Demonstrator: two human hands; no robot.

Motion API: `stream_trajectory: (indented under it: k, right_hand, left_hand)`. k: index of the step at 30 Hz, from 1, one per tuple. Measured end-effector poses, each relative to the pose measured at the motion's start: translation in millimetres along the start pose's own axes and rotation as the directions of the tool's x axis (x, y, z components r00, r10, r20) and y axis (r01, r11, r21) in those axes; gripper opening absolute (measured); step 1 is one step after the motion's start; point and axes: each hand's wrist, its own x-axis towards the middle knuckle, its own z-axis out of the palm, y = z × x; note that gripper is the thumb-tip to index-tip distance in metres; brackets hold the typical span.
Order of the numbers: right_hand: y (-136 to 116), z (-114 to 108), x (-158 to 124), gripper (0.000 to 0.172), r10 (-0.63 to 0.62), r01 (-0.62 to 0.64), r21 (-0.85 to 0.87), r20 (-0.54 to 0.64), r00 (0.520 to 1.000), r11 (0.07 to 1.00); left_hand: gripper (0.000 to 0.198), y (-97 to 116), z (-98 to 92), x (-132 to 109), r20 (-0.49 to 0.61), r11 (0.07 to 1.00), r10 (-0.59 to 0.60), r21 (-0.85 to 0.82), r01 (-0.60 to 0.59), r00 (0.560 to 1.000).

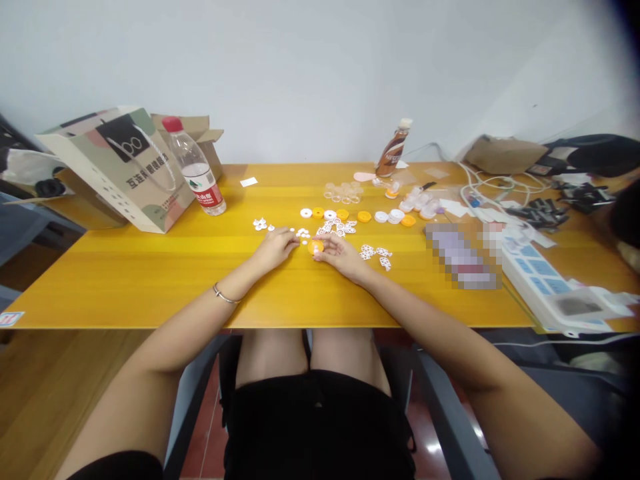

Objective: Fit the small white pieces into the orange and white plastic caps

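Note:
My right hand [343, 255] rests on the yellow table [150, 280] with its fingers closed round a small orange round cap [315, 247]. My left hand [275, 247] lies just left of it, fingertips curled and reaching toward a few tiny white discs [303, 233]; whether it pinches one I cannot make out. A row of orange and white caps [350, 215] lies just beyond both hands. White punched sticker scraps [376, 255] lie right of my right hand. A thin bracelet [225, 295] circles my left wrist.
A paper bag [120, 167], a cardboard box and a red-capped water bottle [197, 170] stand at the back left. A brown drink bottle [393, 150], clear cups [343, 193], cables and a white power strip [550, 283] fill the right side.

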Motion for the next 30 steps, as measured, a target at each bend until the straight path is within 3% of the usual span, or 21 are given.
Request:
stream_trajectory:
  k: [6,10,13,16,19,21,24,30]
  right_hand:
    - [0,0,-1,0.036,0.03,-0.03,-0.013,0.011,0.999,0.999]
    - [-1,1,-1,0.036,0.05,-0.05,0.004,0.023,0.999,0.999]
    - [-2,1,-1,0.036,0.064,-0.065,0.012,0.031,0.997,0.998]
    - [-2,1,-1,0.036,0.067,-0.067,0.023,0.034,0.997,0.997]
    - [-3,2,-1,0.037,0.073,-0.075,0.032,0.036,0.997,0.997]
    - [-3,2,-1,0.037,0.082,-0.084,0.03,0.044,0.996,0.996]
    - [-3,2,-1,0.037,0.077,-0.079,0.029,0.055,0.996,0.997]
    - [2,1,0,0.037,0.07,-0.074,0.042,0.086,0.994,0.996]
  left_hand:
    - [0.021,9,-7.3,1,0.089,0.95,0.095,0.289,-0.117,0.992]
    - [0.019,10,-8.5,2,0.09,0.943,0.064,0.321,-0.09,0.994]
    - [0.015,9,-7.6,1,0.049,0.978,0.024,0.208,-0.033,0.999]
    - [0.009,11,-6.4,-1,-0.005,0.995,-0.053,-0.085,0.052,0.999]
    - [0.012,17,-5.4,-1,-0.044,0.9,-0.156,-0.418,0.124,0.987]
    - [0.017,22,-4.8,-1,-0.061,0.821,-0.203,-0.555,0.136,0.977]
    - [0.02,26,-3.6,-1,-0.048,0.757,-0.224,-0.638,0.142,0.973]
    - [0.017,31,-5.1,-1,-0.051,0.776,-0.198,-0.619,0.125,0.979]
